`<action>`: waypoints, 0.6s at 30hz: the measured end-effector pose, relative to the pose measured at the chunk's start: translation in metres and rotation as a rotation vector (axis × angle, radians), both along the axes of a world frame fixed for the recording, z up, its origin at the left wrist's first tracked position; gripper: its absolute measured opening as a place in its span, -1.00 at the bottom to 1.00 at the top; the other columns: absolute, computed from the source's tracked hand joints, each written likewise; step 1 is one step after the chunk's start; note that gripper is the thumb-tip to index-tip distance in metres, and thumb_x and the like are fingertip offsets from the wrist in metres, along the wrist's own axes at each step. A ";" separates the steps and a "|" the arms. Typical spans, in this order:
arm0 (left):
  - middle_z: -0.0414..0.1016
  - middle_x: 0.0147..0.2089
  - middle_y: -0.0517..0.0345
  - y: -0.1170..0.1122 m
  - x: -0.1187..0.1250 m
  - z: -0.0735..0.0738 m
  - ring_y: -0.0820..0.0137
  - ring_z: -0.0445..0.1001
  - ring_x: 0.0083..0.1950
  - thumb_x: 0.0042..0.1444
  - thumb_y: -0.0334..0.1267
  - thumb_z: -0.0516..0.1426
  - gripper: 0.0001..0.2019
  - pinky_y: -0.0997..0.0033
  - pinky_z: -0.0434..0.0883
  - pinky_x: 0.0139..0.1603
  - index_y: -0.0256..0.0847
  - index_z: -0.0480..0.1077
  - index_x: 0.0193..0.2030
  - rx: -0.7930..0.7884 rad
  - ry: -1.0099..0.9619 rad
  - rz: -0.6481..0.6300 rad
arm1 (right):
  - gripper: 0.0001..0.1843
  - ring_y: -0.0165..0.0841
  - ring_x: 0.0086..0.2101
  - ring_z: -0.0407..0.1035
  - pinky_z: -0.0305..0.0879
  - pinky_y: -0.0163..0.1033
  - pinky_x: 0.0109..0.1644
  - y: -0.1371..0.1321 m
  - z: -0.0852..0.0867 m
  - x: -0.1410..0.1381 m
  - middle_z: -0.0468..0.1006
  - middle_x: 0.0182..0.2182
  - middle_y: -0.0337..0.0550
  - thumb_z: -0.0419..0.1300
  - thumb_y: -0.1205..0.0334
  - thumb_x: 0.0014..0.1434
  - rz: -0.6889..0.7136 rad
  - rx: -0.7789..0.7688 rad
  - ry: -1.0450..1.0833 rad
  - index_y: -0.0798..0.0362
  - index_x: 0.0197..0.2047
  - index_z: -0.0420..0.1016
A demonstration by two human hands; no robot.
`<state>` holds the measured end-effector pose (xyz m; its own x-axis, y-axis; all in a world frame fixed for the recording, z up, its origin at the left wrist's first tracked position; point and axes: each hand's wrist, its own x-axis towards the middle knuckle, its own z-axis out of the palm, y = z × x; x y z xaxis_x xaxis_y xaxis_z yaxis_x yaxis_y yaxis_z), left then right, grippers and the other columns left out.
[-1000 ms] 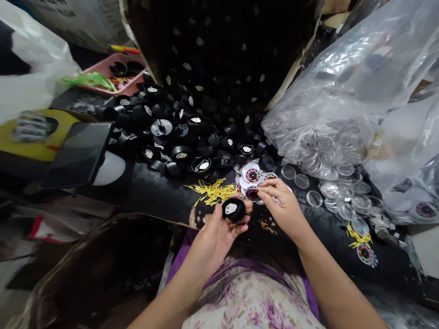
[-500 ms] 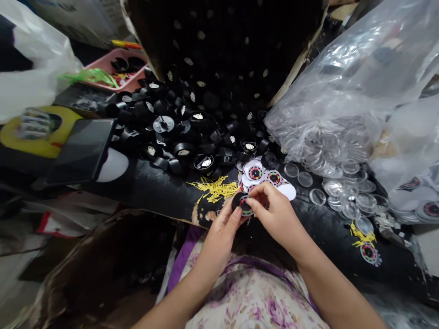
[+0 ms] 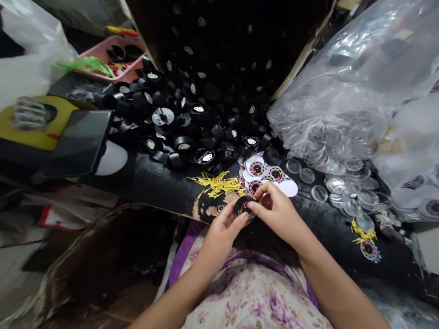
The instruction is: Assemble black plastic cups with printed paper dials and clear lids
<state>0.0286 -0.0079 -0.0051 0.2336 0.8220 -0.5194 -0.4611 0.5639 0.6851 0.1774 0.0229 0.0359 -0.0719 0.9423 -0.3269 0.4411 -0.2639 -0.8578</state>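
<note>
Gripping black round casing (image 3: 244, 207) at near edge of black work surface (image 3: 161, 187), left hand (image 3: 224, 228) pinches its left rim. Right hand (image 3: 277, 212) fingertips pressed on printed dial disc (image 3: 246, 209) seated in casing. Loose dial discs (image 3: 265, 176) just behind; clear lenses (image 3: 329, 183) toward right edge.

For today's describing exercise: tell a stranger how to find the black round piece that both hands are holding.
Start at the big heap of black parts spilling from the cardboard box, then drop to the yellow scraps below it. Just beneath, the left hand and right hand pinch the black round piece; alone among them, it shows a printed red-ringed dial.
</note>
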 end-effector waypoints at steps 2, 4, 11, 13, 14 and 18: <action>0.59 -0.06 0.12 -0.001 -0.001 0.001 0.23 0.52 0.02 0.04 -0.22 0.30 -0.73 0.26 0.50 0.03 -0.12 0.54 -0.07 -0.040 0.011 -0.003 | -0.88 -0.43 -0.44 0.30 0.26 -0.30 -0.38 -0.006 -0.001 0.000 0.40 -0.40 -0.28 0.18 0.27 0.12 0.035 -0.031 0.019 0.02 -0.24 0.32; 0.59 -0.09 0.10 -0.003 -0.006 0.002 0.23 0.53 -0.01 0.01 -0.25 0.31 -0.73 0.26 0.50 0.01 -0.16 0.54 -0.11 -0.061 0.056 -0.018 | -0.87 -0.42 -0.41 0.33 0.30 -0.29 -0.33 -0.011 -0.001 -0.002 0.44 -0.35 -0.24 0.12 0.34 0.15 0.058 -0.035 0.026 0.03 -0.19 0.33; 0.61 -0.08 0.03 -0.001 -0.034 0.007 0.21 0.55 -0.01 0.00 -0.18 0.31 -0.71 0.22 0.45 0.09 -0.21 0.52 -0.13 -0.100 0.150 0.192 | -0.88 -0.26 -0.24 0.40 0.21 -0.14 -0.14 0.012 -0.005 -0.008 0.57 -0.29 -0.13 0.10 0.34 0.25 0.325 0.189 -0.466 0.05 -0.26 0.47; 0.61 -0.09 0.00 0.000 -0.036 0.009 0.18 0.55 0.00 -0.03 -0.20 0.33 -0.71 0.19 0.46 0.09 -0.24 0.51 -0.16 -0.119 0.119 0.236 | -0.88 -0.18 -0.21 0.39 0.16 -0.10 -0.14 0.020 -0.008 -0.012 0.57 -0.28 -0.08 0.11 0.34 0.25 0.405 0.254 -0.710 0.06 -0.27 0.47; 0.61 -0.09 -0.01 0.001 -0.036 0.009 0.18 0.55 0.00 -0.04 -0.21 0.33 -0.71 0.19 0.47 0.09 -0.25 0.51 -0.16 -0.127 0.103 0.248 | -0.89 -0.15 -0.21 0.39 0.14 -0.09 -0.15 0.022 -0.010 -0.015 0.57 -0.27 -0.05 0.11 0.34 0.25 0.448 0.274 -0.779 0.07 -0.25 0.47; 0.58 -0.02 0.00 0.002 -0.032 0.009 0.20 0.51 0.07 0.03 -0.23 0.30 -0.71 0.22 0.48 0.08 -0.23 0.48 -0.10 -0.135 0.053 0.275 | -0.90 -0.13 -0.25 0.41 0.12 -0.09 -0.17 0.027 -0.019 -0.024 0.56 -0.31 0.03 0.10 0.36 0.25 0.502 0.304 -0.859 0.11 -0.24 0.44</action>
<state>-0.0030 -0.0059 0.0034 -0.0185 0.7731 -0.6340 -0.5750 0.5106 0.6393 0.1532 0.0498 0.0168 -0.3340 0.9196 -0.2068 0.9342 0.2937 -0.2027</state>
